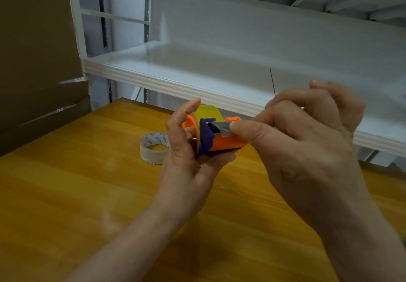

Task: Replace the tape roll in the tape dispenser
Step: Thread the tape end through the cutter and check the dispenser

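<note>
Wooden table (66, 194), honey-coloured; white metal shelf (197, 79) behind, brown cardboard (33, 62) at far left. Item one: tape dispenser (222, 142), orange body with purple frame, held clear above the table at centre. Item two: yellowish tape roll (207, 111), seated on the dispenser's orange hub at its far end. Item three: clear tape roll (153, 150), thin, with printed core, lying flat on the table to the left of the dispenser and just behind it, touched by neither hand; judged to be the roll taken out. Left hand (186, 161): wraps the dispenser from its left side and underneath, thumb pressed below the body, forefinger raised along the roll's edge. Right hand (296, 141): to the right of the dispenser, thumb and forefinger pinching the tape end (220, 126), a greyish strip lying over the purple frame; remaining fingers curled above, holding nothing. Step in hand, as judged: threading the new roll's free end through the front of the dispenser. Next move calls for a steady pull toward the cutter edge, keeping the strip flat and square so it does not fold onto itself; cutter itself not discernible.
</note>
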{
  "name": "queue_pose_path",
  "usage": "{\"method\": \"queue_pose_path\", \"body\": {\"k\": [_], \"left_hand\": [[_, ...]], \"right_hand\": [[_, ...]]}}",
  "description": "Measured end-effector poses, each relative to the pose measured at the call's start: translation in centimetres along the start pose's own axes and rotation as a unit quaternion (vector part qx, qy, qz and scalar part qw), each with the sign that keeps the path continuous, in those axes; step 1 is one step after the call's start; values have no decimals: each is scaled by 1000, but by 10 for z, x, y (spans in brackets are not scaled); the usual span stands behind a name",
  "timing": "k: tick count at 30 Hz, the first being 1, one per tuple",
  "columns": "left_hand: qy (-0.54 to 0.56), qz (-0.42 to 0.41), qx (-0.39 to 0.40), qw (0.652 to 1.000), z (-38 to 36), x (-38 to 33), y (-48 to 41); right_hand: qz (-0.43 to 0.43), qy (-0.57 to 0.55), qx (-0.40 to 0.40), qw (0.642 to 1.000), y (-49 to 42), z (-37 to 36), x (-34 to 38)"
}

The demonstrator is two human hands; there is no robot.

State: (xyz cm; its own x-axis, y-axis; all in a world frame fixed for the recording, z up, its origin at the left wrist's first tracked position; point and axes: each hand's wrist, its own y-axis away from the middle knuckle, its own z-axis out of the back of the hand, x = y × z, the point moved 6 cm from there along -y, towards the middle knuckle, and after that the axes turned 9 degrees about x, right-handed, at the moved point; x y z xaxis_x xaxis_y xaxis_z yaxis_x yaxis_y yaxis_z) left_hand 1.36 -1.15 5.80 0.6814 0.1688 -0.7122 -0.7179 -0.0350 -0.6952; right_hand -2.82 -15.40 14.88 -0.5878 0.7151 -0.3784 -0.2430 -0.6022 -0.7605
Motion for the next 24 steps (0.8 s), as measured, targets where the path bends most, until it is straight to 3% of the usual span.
{"method": "queue_pose_path", "body": {"k": [11, 24], "left_hand": [[142, 113, -13, 983, -5, 6, 2], [141, 170, -62, 973, 2, 9, 4]], "right_hand": [[-21, 16, 29, 999, -1, -20, 11], [-73, 11, 151, 986, 4, -62, 29]]}}
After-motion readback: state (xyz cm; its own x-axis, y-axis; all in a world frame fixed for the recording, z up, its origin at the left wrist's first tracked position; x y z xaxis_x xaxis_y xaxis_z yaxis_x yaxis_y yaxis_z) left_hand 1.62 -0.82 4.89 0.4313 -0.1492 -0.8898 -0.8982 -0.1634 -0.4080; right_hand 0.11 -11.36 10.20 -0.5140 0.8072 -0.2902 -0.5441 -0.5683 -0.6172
